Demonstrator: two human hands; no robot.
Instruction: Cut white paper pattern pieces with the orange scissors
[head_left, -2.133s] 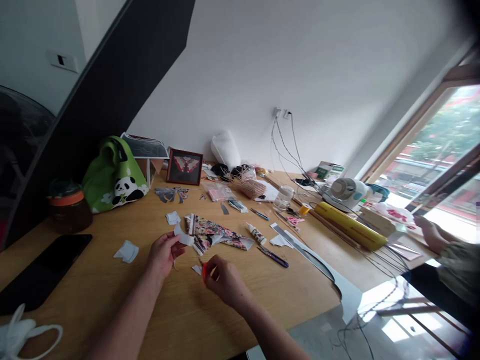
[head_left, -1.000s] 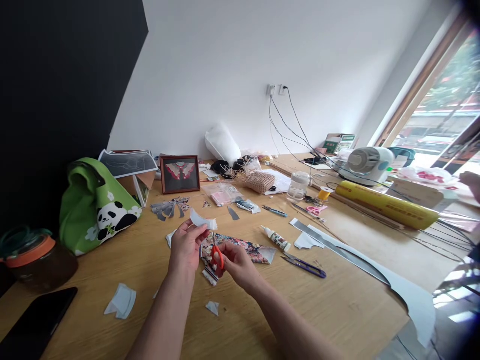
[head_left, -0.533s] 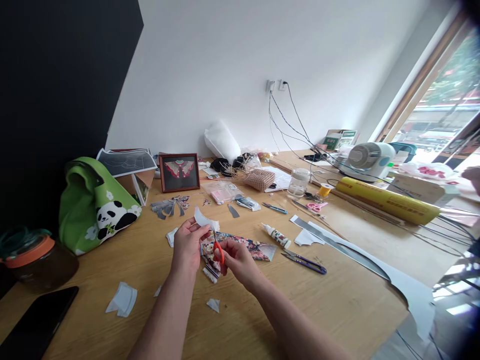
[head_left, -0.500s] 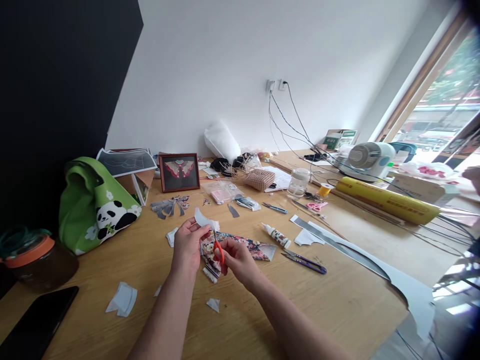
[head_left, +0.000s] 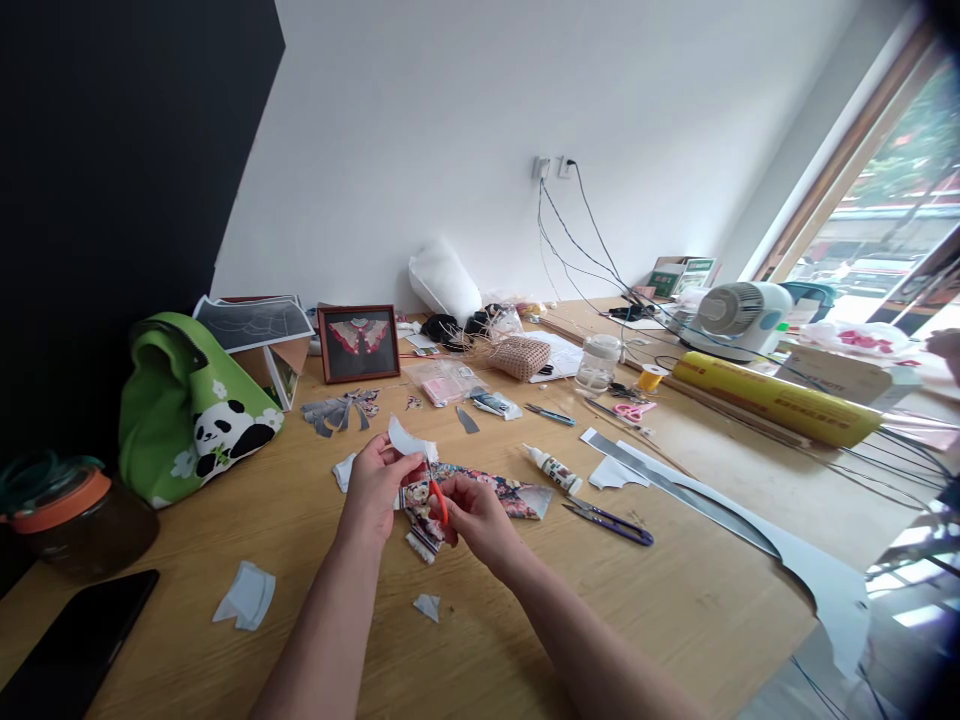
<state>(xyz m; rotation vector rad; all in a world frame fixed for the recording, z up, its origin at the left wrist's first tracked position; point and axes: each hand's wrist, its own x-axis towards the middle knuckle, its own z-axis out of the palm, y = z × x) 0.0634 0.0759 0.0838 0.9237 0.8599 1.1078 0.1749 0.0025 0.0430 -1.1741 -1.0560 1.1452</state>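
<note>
L hand pinches curved white cutout above wooden tbl; R hand grips orange-handled scissors, blades at cutout's R edge; floral cloth lies on tbl, partly hidden by hands, sm white scrap nearer cam

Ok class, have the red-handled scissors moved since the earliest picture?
Yes: upward in view, judged against the glue bottle; the red-handled scissors are now at the white piece.

A wooden table covers much of the lower frame. On it are a black phone at lower left, a green panda bag at left, and flowery cloth and a white bottle near the middle.
</note>
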